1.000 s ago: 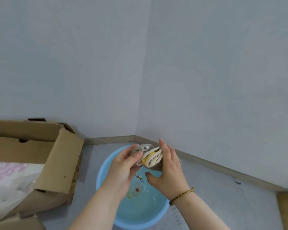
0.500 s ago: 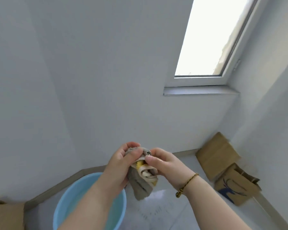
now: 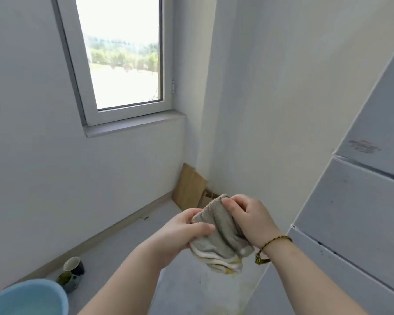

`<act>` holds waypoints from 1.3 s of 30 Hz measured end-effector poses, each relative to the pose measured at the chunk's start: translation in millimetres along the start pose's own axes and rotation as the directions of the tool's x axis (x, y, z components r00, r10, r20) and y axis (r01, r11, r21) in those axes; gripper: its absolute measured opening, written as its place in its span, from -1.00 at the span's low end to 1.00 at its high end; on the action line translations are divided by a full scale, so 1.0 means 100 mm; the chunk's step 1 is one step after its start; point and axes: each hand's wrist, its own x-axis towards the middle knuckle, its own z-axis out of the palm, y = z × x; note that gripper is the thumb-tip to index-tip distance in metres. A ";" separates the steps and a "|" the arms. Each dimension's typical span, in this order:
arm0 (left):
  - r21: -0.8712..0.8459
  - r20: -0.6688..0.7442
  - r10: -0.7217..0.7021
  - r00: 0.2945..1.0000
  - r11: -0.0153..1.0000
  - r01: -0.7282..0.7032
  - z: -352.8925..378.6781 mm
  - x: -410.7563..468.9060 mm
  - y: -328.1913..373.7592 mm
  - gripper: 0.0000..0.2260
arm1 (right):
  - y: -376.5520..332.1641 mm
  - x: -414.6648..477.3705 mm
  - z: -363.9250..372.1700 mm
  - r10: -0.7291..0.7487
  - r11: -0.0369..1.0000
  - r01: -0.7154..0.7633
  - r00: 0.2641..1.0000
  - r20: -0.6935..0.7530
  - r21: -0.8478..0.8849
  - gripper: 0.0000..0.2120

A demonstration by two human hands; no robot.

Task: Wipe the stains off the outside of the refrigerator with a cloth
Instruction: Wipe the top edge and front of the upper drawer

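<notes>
A: Head view. Report the condition of both hands.

B: The left hand [image 3: 182,233] and the right hand [image 3: 250,219] meet in the lower centre of the frame. Both grip one cloth [image 3: 221,242]. The left fingers are curled round its left side, with the thumb laid across the fabric. The right fingers are bent over its upper right edge.

A: Condition and place of the cloth?

B: It is grey and bunched, with white and yellow stripes along its lower hem. It hangs between the two hands, above the floor [image 3: 127,246] and touching nothing else. A braided bracelet [image 3: 273,244] sits on the right wrist.

A: Location of the refrigerator?

B: The refrigerator [image 3: 355,212] fills the right edge of the frame, just right of the right hand and apart from the cloth. It is pale grey, with dark seams between its door panels. Its upper panel carries a blurred reddish mark, and small dark specks show lower down.

A: Other items?

B: A window [image 3: 123,53] is at upper left. Brown cardboard [image 3: 189,187] leans in the corner behind the hands. A blue basin [image 3: 32,296] sits at lower left. Just beyond it, two cups [image 3: 72,267] stand on the floor.
</notes>
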 end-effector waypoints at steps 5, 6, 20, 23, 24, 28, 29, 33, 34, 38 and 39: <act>-0.010 -0.027 0.152 0.988 0.988 -0.152 0.96 0.21 -0.08 -0.81 | 0.39 -0.47 -0.76 0.236 0.923 -0.262 0.964 0.125 0.282 -0.58; -0.007 -0.015 0.163 0.987 0.987 -0.163 1.06 0.24 -0.08 -0.79 | 0.45 -0.55 -0.85 0.251 0.891 -0.308 0.946 0.203 0.333 -0.56; 0.243 0.117 0.245 0.962 0.933 -0.267 2.30 0.97 -0.04 -0.68 | 0.98 -1.13 -1.69 0.537 0.675 -0.359 0.838 -0.095 0.645 -0.96; 0.232 0.066 0.219 0.974 0.946 -0.228 2.39 1.30 0.05 -0.73 | 1.05 -1.13 -1.81 0.656 0.702 -0.386 0.678 -0.332 0.599 -0.90; 0.273 0.025 0.241 0.970 0.932 -0.238 2.39 1.42 0.10 -0.78 | 1.07 -1.15 -1.86 0.678 0.698 -0.373 0.618 -0.397 0.611 -0.89; 0.366 -0.018 0.268 0.963 0.898 -0.243 2.38 1.96 0.32 -0.53 | 1.08 -1.27 -1.99 0.673 0.740 -0.326 0.361 -0.646 0.589 -0.85; 0.370 -0.009 0.259 0.966 0.898 -0.237 2.41 2.07 0.37 -0.48 | 1.07 -1.29 -2.01 0.654 0.756 -0.318 0.312 -0.689 0.573 -0.84; 0.252 0.071 0.212 0.975 0.942 -0.223 2.56 2.37 0.54 -0.57 | 0.98 -1.35 -2.12 0.622 0.775 -0.297 0.202 -0.756 0.558 -0.79; 0.242 0.085 0.210 0.974 0.944 -0.225 2.58 2.40 0.55 -0.61 | 0.97 -1.37 -2.14 0.618 0.776 -0.294 0.180 -0.765 0.558 -0.78; 0.281 0.105 0.242 0.964 0.923 -0.263 2.52 2.56 0.56 -0.69 | 0.99 -1.45 -2.13 0.609 0.778 -0.281 0.113 -0.785 0.563 -0.79; 0.294 0.112 0.251 0.961 0.916 -0.273 2.50 2.56 0.56 -0.70 | 1.00 -1.46 -2.12 0.604 0.781 -0.266 0.091 -0.792 0.565 -0.79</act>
